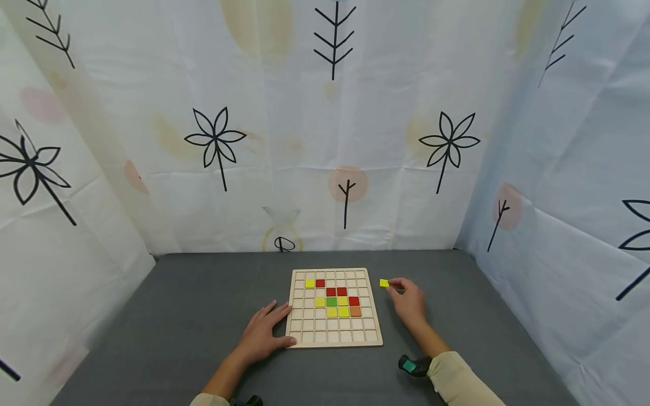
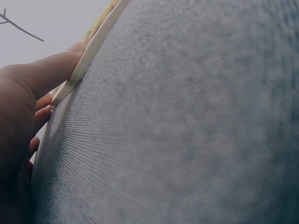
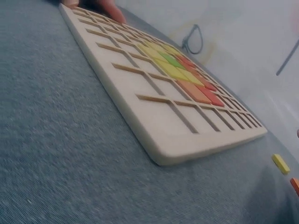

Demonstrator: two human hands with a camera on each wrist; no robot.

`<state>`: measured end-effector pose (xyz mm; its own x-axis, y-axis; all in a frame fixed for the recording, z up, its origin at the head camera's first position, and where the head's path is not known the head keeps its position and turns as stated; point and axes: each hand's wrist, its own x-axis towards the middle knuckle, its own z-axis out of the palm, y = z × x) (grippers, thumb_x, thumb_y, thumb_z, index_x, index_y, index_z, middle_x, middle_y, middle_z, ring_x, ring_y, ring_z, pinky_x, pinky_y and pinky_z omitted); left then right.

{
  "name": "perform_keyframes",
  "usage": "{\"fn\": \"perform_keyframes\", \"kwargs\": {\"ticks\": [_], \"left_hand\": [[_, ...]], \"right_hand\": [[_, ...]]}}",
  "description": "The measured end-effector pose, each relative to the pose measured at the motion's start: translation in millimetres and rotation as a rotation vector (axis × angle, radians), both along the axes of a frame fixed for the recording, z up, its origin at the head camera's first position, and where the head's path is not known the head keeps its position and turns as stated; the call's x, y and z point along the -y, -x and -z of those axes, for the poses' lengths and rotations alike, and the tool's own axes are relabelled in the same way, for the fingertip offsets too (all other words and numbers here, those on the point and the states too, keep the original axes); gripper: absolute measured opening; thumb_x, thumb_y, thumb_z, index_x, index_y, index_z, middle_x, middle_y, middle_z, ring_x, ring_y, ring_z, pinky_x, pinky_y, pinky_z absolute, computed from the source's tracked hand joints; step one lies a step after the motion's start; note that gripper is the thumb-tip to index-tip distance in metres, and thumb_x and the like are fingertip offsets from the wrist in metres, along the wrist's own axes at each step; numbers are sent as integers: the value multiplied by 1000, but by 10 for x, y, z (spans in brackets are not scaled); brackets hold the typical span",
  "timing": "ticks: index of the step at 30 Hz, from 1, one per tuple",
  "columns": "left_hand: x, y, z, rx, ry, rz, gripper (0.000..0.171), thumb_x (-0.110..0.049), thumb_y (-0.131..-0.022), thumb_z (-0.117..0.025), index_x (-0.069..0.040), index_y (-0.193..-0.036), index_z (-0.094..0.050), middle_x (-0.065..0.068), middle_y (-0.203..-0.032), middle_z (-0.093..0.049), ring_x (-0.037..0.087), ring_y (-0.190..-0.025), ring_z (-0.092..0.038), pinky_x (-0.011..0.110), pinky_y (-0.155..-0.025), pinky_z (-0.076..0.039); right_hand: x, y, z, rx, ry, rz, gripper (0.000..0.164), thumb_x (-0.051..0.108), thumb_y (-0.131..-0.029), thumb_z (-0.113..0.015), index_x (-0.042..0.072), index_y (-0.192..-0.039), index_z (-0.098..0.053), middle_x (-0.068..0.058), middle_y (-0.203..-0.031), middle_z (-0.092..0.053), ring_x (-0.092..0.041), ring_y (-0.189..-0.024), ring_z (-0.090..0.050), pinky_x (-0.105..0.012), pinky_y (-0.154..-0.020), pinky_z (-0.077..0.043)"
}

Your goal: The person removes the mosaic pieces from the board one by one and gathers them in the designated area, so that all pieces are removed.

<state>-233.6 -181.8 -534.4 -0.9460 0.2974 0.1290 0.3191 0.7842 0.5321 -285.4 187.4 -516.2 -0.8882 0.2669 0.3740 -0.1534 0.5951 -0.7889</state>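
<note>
A square wooden grid board (image 1: 335,337) lies on the dark table, its shallow cells partly filled with red, yellow, green and orange square tiles. My left hand (image 1: 261,334) rests at the board's near left side. Its thumb lies on the front corner and the fingers stretch along the left edge; in the left wrist view the thumb (image 2: 58,67) touches the pale rim. Just right of the board's far right corner, my right hand (image 1: 408,301) pinches a yellow tile (image 1: 383,283) with thumb and forefinger. That yellow tile (image 3: 281,164) shows in the right wrist view, where most of the hand is out of frame.
Among the placed tiles are a green tile (image 1: 331,302) and an orange tile (image 1: 355,311). The grey table (image 1: 193,316) meets a patterned cloth backdrop (image 1: 284,186) behind and at both sides. An orange-red shape (image 3: 295,185) is cut off at the right wrist view's edge.
</note>
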Motion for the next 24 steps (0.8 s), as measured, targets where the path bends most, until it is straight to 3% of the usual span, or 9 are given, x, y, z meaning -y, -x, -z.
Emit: {"fn": "perform_keyframes", "kwargs": {"ticks": [9,24], "left_hand": [[-2,12,7,1,-4,3,84,-62,-75,-72,-17,-144,-51,1,-148,-46,34,-141,-28,61,-109,-19],[-3,-1,9,5,-2,-5,84,-62,-75,-72,-18,-144,-51,1,-148,-46,33,-142,-28,62,-109,-20]], "right_hand": [[161,-38,-13,-20,23,-22,12,3,-84,-75,1,-96,-73,-14,-99,-69,-30,-92,-64,-41,-72,-51],[344,-46,16,-1,48,-161,10,1,-84,-74,1,-94,-72,-8,-88,-69,-25,-83,-65,-36,-73,-54]]}}
